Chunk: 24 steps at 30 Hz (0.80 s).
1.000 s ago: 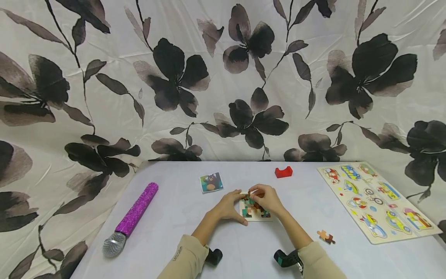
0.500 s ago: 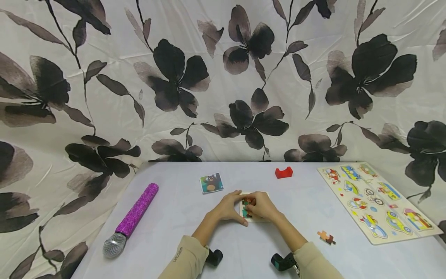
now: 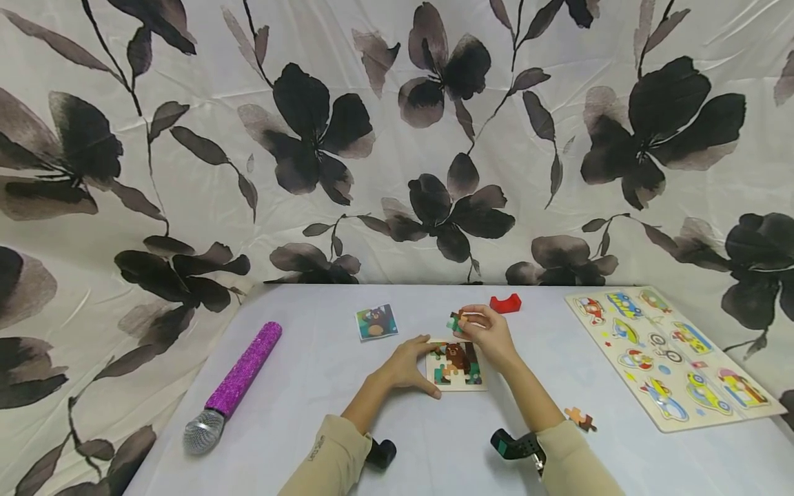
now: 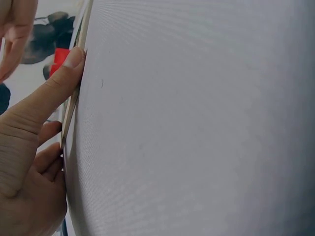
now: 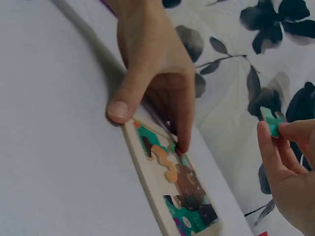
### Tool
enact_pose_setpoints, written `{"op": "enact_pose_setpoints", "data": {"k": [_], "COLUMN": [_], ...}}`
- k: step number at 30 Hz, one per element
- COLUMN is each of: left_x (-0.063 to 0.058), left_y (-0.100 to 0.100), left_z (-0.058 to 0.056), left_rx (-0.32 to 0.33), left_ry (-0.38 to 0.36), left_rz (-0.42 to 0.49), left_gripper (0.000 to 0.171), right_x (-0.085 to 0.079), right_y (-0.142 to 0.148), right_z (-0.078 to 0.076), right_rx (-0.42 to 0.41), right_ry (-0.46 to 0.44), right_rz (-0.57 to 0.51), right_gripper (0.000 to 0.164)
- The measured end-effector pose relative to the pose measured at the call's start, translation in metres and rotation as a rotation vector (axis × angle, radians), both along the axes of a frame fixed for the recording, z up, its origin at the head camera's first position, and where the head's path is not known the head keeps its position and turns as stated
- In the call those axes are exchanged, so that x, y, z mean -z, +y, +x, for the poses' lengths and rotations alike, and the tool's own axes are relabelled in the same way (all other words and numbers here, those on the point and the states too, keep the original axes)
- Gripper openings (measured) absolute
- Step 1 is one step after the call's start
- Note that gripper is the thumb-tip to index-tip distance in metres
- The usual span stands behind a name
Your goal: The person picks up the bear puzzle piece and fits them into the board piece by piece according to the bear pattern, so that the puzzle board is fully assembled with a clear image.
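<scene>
A small wooden jigsaw board [image 3: 455, 388] with a brown bear picture lies mid-table, bare wood showing where pieces are out. My left hand [image 3: 404, 368] grips its left side, thumb at the near corner and fingertips at the far edge. Seen from the right wrist, the left thumb [image 5: 120, 109] presses the frame's corner. My right hand [image 3: 491, 339] pinches a green-and-brown jigsaw piece [image 3: 455, 321], raised beyond the board's far edge. That piece [image 5: 271, 121] sits between thumb and fingertips in the right wrist view.
A bear picture card [image 3: 376, 322] lies behind the left hand, a red curved block [image 3: 505, 304] at the back. One loose jigsaw piece [image 3: 580, 419] rests near the right forearm. A glittery purple microphone [image 3: 244, 372] lies left; a vehicle puzzle board [image 3: 676, 365] lies right.
My right hand has gone from over the board to beyond its far edge, lifting the green-and-brown piece, and the bear's face now shows. My left hand has stayed on the board.
</scene>
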<state>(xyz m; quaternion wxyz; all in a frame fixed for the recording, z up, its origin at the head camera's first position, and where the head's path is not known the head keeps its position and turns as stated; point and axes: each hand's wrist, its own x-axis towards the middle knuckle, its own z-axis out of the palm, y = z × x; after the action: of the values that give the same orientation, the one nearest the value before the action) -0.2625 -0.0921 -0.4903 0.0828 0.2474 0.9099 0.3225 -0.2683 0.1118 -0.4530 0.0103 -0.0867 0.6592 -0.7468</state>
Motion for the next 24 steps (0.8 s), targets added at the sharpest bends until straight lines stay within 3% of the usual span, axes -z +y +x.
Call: {"op": "enact_pose_setpoints", "data": {"k": [4,11,21,24], "left_x": [0.0000,-0.0012,-0.0007,0.0001], "left_y": [-0.0002,0.0001,-0.0002,-0.0003], "left_z": [0.0000,0.0010,0.0006,0.0001], "left_rx": [0.001,-0.003,0.009,0.009], "left_ry": [0.000,-0.008,0.006,0.010], "left_rz": [0.000,0.008,0.009,0.008], "left_gripper": [0.092,0.092,0.092,0.091], "right_x": [-0.0051,-0.0068,-0.0083,-0.0080], "right_y": [0.0015,0.0012,-0.0029,-0.0058], "right_z": [-0.0009,-0.0024,-0.0005,-0.0005], "right_rx": [0.025,0.117,0.129,0.133], "right_ry": [-0.038,0.042,0.094,0.083], "right_rz": [-0.095,-0.043,-0.005,-0.044], "right_gripper": [0.029,0.036,0.031,0.027]}}
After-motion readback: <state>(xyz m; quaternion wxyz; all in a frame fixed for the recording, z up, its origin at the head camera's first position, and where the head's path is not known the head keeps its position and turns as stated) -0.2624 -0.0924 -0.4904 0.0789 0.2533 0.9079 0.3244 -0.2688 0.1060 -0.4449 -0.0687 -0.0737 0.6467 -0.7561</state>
